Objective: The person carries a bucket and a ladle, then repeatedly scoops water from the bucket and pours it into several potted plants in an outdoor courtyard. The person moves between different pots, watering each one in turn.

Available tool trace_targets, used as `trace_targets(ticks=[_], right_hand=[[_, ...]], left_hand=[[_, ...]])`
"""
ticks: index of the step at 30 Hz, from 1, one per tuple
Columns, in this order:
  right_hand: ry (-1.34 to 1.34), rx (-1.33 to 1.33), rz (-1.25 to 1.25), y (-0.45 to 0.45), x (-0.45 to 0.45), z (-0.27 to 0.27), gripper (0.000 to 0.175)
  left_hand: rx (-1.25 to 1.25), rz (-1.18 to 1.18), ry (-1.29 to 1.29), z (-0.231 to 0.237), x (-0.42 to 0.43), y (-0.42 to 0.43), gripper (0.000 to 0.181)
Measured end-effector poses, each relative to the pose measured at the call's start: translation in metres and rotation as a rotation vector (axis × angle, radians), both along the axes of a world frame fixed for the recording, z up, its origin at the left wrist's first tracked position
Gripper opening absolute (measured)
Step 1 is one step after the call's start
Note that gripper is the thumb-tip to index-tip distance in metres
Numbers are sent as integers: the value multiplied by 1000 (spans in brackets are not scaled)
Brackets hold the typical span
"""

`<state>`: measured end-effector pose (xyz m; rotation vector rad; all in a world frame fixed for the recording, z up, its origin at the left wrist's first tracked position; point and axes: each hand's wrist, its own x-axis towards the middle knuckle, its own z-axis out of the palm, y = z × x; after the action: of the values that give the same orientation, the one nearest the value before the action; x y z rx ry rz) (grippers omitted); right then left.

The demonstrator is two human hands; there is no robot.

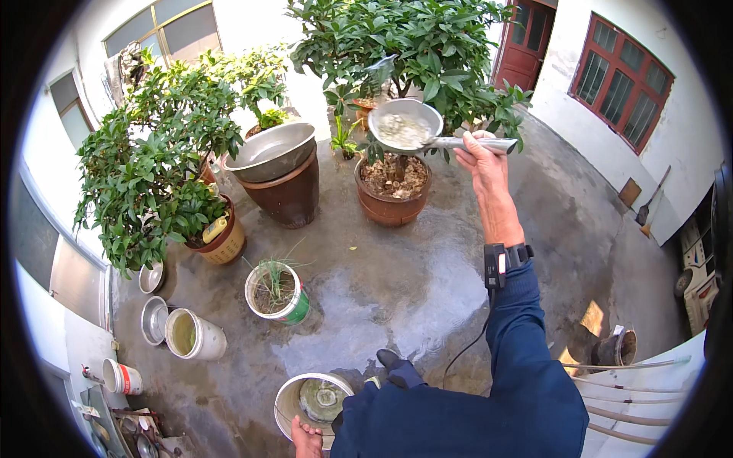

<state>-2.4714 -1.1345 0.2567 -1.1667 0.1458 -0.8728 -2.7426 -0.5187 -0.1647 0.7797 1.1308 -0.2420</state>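
Note:
My right hand (pixel 484 154) grips the handle of a metal ladle (pixel 438 111), arm stretched out in front of me. Water (pixel 381 74) flies from the ladle's bowl toward a leafy potted tree (pixel 424 34). Below the ladle stands that tree's brown pot (pixel 394 209), topped with pale, chip-like pieces. Low at my left side, my left hand (pixel 307 438) holds the thin wire handle of a white bucket (pixel 284 395). Some water shows in the bottom of the bucket, which my sleeve partly covers.
A large brown pot (pixel 286 197) carries a wide metal basin (pixel 275 150). Left of it grows another potted tree (pixel 154 166). A bucket of green stalks (pixel 278 289) stands mid-floor, with a white bucket (pixel 209 338) further left. The concrete floor (pixel 395 286) is wet. A cable (pixel 467 346) trails from my right wrist.

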Motion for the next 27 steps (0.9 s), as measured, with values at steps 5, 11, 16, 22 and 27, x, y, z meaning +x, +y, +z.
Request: trace_targets(ticks=[5,11,16,22,27], right_hand=[[420,-736,-350,-5,-34,-85,24],[575,-44,288,33,-121,-208,22],[757,49,614,71,-153,-237,25],[843,-89,964,98,-139,-246,25],[783,-332,1189,127,-113,-257,24]], left_hand=[[4,-103,-21,10,24,-27,34],[71,-184,76,55,78,-62,34],[89,-299,95,74,125,-96,29],[58,-321,68,88,150,-131,27],[16,-299,-11,123,164,-160,25]])
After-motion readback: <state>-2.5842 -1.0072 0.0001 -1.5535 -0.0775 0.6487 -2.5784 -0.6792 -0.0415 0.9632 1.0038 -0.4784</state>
